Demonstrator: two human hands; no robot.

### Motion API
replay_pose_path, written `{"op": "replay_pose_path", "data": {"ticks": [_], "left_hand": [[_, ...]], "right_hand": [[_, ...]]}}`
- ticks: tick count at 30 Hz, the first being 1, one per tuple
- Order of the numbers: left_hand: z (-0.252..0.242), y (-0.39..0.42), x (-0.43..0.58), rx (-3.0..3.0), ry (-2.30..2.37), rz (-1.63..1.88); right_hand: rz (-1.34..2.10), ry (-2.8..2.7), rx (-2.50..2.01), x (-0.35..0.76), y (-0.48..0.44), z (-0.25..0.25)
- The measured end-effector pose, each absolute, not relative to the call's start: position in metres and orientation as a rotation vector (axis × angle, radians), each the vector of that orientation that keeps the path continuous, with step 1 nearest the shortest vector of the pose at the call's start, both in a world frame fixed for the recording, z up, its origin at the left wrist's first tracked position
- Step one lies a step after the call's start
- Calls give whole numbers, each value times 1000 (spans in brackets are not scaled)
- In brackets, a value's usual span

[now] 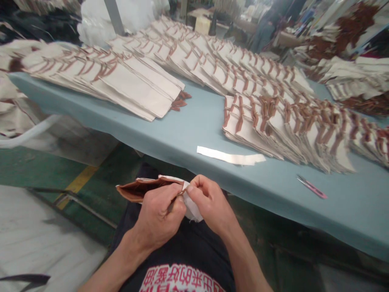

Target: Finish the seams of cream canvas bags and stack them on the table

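Over my lap, my left hand [161, 213] is closed in a pinch on the edge of a cream fabric piece with a brown inner side [130, 193], folded open like a pouch. My right hand [209, 200] pinches a white strip [192, 209] with a frayed lower end, right beside the left fingertips. The fingers of both hands nearly meet where strip and fabric come together, and they hide the exact join. Lying on the table edge ahead is another white strip [229, 156].
A blue-covered table [194, 117] crosses in front of me. Overlapping cream pieces with brown edging lie on it at left [136, 85] and right [273, 125]. Small pink-handled snips [312, 187] rest near the right edge. A white bin [69, 138] stands below left.
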State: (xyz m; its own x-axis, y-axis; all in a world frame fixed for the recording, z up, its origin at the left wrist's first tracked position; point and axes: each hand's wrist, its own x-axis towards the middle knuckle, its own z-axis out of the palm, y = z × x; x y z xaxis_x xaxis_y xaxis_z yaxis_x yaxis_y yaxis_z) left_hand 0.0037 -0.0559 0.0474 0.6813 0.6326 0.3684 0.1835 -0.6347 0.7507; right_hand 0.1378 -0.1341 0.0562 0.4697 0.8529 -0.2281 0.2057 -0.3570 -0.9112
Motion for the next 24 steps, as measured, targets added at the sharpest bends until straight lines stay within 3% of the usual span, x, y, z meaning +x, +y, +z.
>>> {"op": "replay_pose_path", "data": {"ticks": [5, 11, 18, 24], "left_hand": [[43, -54, 3, 2118, 648, 703], [54, -48, 0, 1778, 599, 485], [79, -34, 3, 1765, 478, 367], [102, -28, 5, 1896, 372, 310]], "right_hand": [[1151, -915, -1691, 143, -126, 45], [1205, -897, -1578, 144, -134, 41], [723, -987, -1616, 167, -149, 61], [650, -1524, -1474, 179, -141, 108]]}}
